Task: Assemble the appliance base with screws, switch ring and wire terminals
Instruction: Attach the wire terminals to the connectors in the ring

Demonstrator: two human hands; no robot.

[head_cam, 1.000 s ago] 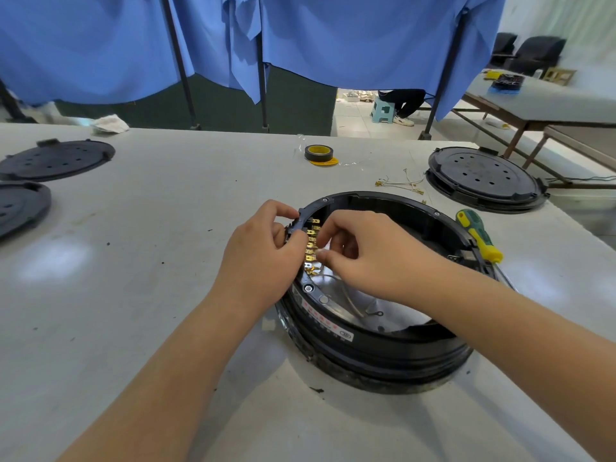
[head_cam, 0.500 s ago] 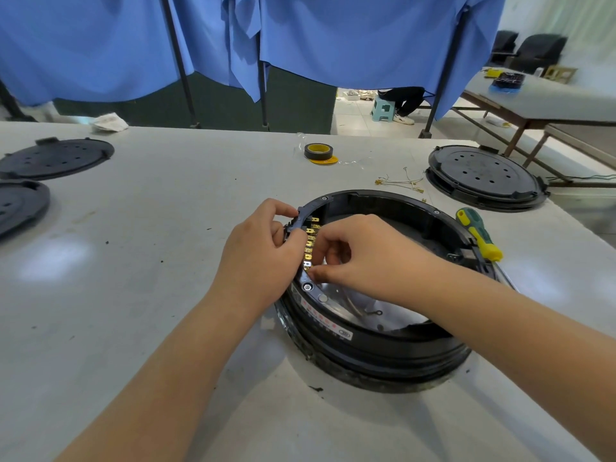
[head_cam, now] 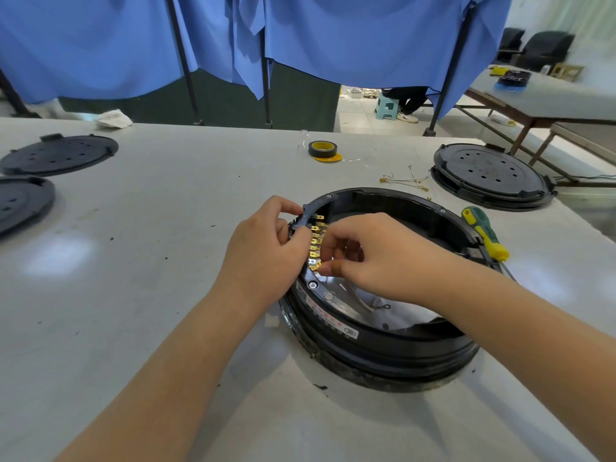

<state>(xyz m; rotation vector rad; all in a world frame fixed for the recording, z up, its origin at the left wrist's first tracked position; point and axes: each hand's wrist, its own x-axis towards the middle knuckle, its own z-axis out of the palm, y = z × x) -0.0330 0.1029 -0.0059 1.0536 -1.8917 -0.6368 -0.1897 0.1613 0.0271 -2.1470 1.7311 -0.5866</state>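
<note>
On your far left two dark round covers (head_cam: 58, 154) lie flat on the white bench (head_cam: 166, 228), one behind the other, and a crumpled white cloth (head_cam: 113, 118) sits near the back edge. Your left hand (head_cam: 266, 258) comes next: its fingers are curled over the left rim of the black appliance base (head_cam: 383, 345), thumb and forefinger pinching the dark switch ring (head_cam: 308, 215) where it stands up from that rim. Just inside the ring runs a row of brass wire terminals (head_cam: 315, 243). Your right hand (head_cam: 376, 258) reaches into the base from the right, its fingers bent and its fingertips (head_cam: 325, 270) pressed together at the lowest terminals; you cannot tell whether a terminal or a wire is actually caught between them. The base itself sits on the bench directly in front of you, open side up, with shiny metal showing in its floor. Behind it, a roll of black tape (head_cam: 322, 149) rests on a yellow disc. Further right, loose wires (head_cam: 405, 178) lie on the bench, a green and yellow screwdriver (head_cam: 485, 233) rests against the base's right rim, and another round black cover (head_cam: 490, 175) sits beyond.
</note>
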